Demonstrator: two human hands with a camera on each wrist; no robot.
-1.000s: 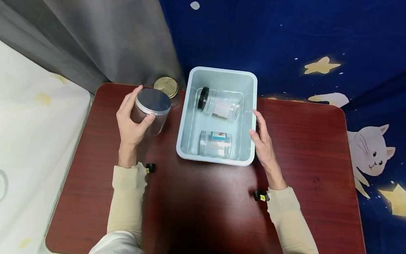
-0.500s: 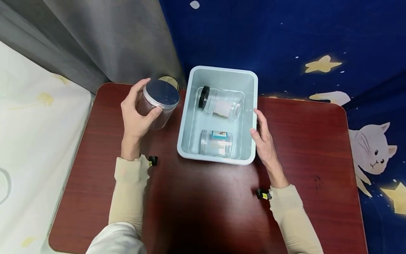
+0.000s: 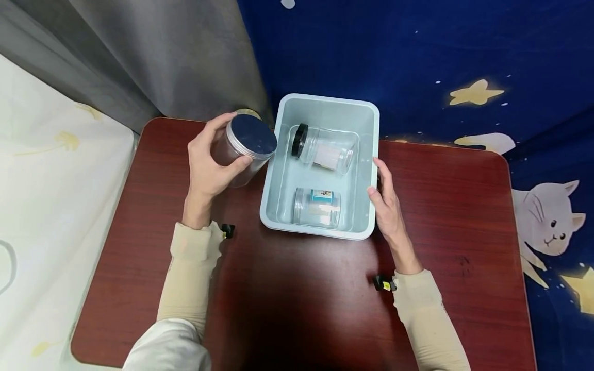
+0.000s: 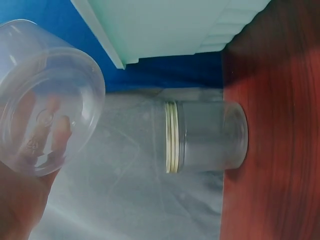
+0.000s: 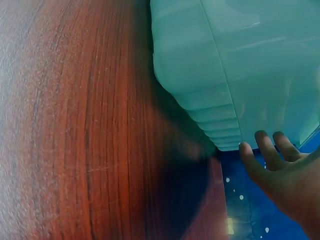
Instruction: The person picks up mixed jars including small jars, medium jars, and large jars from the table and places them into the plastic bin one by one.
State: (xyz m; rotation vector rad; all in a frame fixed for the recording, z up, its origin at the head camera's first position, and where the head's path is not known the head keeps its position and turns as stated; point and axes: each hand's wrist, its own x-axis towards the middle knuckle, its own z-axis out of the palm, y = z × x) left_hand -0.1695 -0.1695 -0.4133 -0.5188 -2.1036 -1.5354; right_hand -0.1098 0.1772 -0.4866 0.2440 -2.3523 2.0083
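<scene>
My left hand (image 3: 206,162) grips a large clear plastic jar (image 3: 252,135) with a dark, silver-edged lid, tilted beside the bin's left rim. In the left wrist view, the underside of that jar (image 4: 75,100) shows above the table, fingers visible through it. My right hand (image 3: 389,214) holds the right rim of a pale blue plastic bin (image 3: 306,178), thumb at the rim and fingertips against the outer wall (image 5: 275,110). Inside the bin lie a clear jar with a black lid (image 3: 327,152) and, nearer me, a clear jar with a blue label (image 3: 317,208), both on their sides.
A gold-lidded clear jar (image 4: 205,135) stands upright on the red-brown table (image 3: 297,288), mostly hidden behind the held jar in the head view. A grey curtain (image 3: 199,56) and a blue star-patterned curtain (image 3: 408,62) hang along the table's back edge.
My left hand has carried the large jar rightward to the bin's left rim, tilting it more and covering most of the gold-lidded jar. The right hand stays on the bin.
</scene>
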